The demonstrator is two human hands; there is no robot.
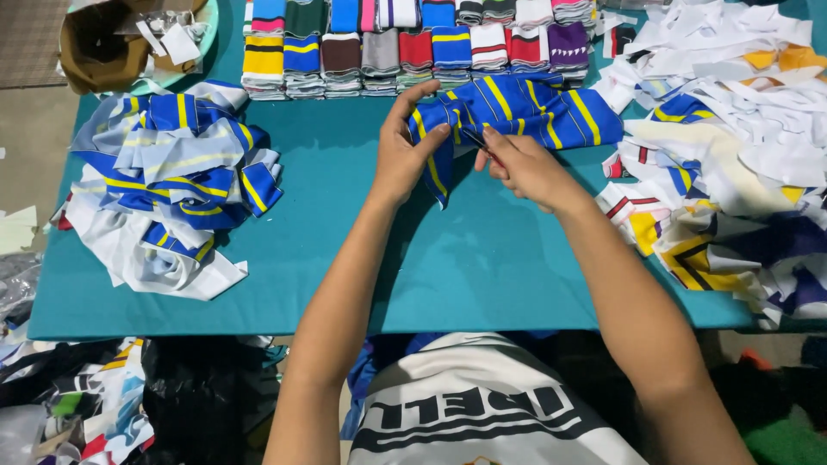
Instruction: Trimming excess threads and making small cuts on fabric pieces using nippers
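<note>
My left hand (405,151) pinches the left end of a blue knit fabric band with yellow stripes (534,108), lifting it slightly off the teal table (482,258). My right hand (521,168) is closed just right of it, gripping a small thin tool whose tip touches the same band near my left fingers. The rest of the band lies stretched toward the right, on the table.
A heap of blue, yellow and white fabric pieces (168,185) lies at the left. Folded striped bands in several colours (413,43) are stacked in rows at the back. White and mixed scraps (732,146) cover the right side. A bowl of scraps (129,39) stands far left.
</note>
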